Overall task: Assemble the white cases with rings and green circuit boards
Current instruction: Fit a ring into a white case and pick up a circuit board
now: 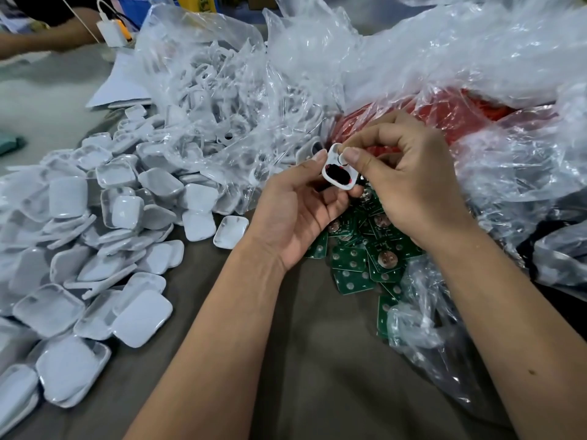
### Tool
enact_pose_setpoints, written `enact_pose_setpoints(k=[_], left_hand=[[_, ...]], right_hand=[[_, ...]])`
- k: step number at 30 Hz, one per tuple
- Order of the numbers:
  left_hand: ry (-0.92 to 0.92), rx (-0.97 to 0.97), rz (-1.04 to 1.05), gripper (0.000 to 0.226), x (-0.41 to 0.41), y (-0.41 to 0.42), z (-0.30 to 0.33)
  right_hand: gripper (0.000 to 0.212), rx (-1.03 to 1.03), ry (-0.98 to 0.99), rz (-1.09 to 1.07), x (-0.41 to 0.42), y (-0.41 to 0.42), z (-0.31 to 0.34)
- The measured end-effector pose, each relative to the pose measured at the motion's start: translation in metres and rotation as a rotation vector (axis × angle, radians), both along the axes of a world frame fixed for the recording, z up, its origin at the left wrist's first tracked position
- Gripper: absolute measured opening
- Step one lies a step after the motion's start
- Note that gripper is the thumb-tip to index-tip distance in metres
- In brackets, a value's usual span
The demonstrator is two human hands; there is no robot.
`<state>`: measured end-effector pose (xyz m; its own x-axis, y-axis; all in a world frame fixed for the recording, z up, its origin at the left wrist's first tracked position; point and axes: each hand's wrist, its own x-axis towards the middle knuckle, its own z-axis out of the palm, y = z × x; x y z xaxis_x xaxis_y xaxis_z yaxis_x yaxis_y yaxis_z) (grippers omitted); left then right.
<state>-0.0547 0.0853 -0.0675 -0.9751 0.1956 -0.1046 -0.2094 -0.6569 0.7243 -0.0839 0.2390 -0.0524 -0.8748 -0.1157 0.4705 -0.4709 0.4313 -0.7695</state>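
Note:
My left hand [295,211] holds a small white case [337,168] by its left edge and underside, above the table. A dark red ring lies inside the case's opening. My right hand [403,182] pinches the case's upper right corner between thumb and forefinger. Directly below both hands lies a heap of green circuit boards [359,262] with round metal contacts. A large pile of white cases [95,236] covers the table's left side.
A clear plastic bag of white case parts [222,100] stands behind the pile. A bag of red rings [457,112] sits behind my right hand under crumpled plastic. More plastic film [425,325] spreads at right. Another person's arm [47,39] rests at far left.

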Motion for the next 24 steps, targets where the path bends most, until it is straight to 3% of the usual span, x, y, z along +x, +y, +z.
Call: enact_pose_setpoints(k=[24], left_hand=[[0.034, -0.033, -0.006, 0.037, 0.0002, 0.0019, -0.0001]], right_hand=[[0.005, -0.065, -0.035, 0.032, 0.0024, 0.0038, 0.0015]])
